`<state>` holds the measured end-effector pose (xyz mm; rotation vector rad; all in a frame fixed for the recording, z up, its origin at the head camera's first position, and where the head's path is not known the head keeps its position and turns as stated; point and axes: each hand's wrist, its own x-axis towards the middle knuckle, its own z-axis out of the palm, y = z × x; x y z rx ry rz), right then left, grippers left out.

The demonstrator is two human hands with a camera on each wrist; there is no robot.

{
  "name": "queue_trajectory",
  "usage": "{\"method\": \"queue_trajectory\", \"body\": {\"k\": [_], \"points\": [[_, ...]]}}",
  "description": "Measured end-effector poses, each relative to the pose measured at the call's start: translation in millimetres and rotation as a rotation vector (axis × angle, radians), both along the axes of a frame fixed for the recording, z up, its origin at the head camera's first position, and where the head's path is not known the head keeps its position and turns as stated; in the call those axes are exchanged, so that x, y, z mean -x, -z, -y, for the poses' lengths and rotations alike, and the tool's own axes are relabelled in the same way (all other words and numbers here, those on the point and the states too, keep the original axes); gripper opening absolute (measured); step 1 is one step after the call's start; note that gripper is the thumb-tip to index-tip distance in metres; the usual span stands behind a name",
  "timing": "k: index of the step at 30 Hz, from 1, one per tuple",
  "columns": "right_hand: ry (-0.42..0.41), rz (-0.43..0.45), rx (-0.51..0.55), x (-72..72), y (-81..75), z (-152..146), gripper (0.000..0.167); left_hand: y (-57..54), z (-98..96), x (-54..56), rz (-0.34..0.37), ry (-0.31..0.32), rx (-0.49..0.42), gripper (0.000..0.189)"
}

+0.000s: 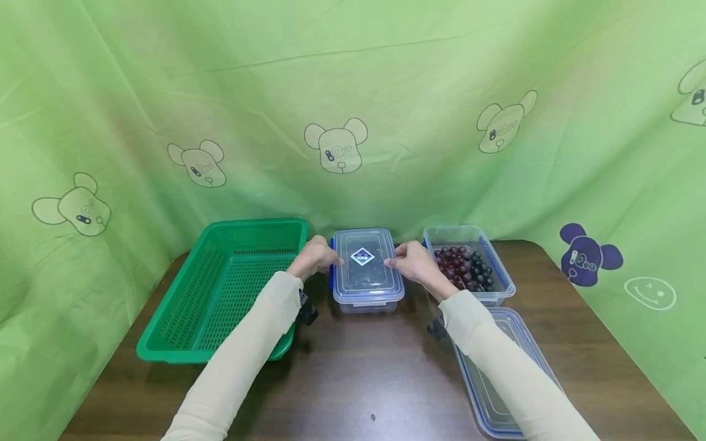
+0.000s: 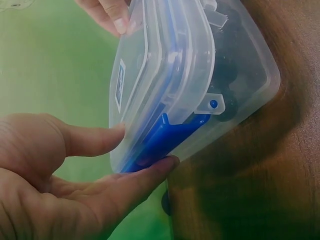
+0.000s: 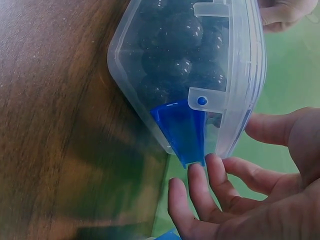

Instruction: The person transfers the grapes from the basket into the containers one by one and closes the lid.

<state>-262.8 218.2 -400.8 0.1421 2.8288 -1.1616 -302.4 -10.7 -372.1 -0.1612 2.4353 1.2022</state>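
A clear plastic food container [image 1: 362, 269] with a lid and blue side clips stands in the middle of the table, between both hands. Dark round things [image 3: 172, 37] show dimly through its wall. My left hand [image 1: 317, 255] pinches its left side, thumb on the lid and fingers against a blue clip [image 2: 162, 140] that lies up along the lid's edge. On the other side, my right hand [image 1: 412, 260] has its thumb on the lid's edge. Its curled fingertips touch the lower end of the right blue clip [image 3: 181, 127], which hangs down, swung away from the rim.
A green plastic basket [image 1: 220, 358] stands at the left. Back right, an uncovered clear container [image 1: 499, 260] holds dark red and blackish grapes [image 1: 460, 266]. A loose clear lid [image 1: 488, 392] lies in front of it, partly under the right forearm. Green cloth [image 1: 353, 73] hangs behind the table.
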Motion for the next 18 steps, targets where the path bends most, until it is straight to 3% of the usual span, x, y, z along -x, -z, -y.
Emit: {"method": "queue_trajectory", "body": {"k": [12,18], "points": [[0.028,-0.005,0.038,-3.9,-0.7,4.1,0.048,-2.9,0.6,-1.9,0.0,-0.015,0.008,0.036],[0.055,0.102,0.203,-4.4,3.3,0.7,0.043,-1.7,-0.2,-3.7,-0.016,0.02,0.007,0.031]]}}
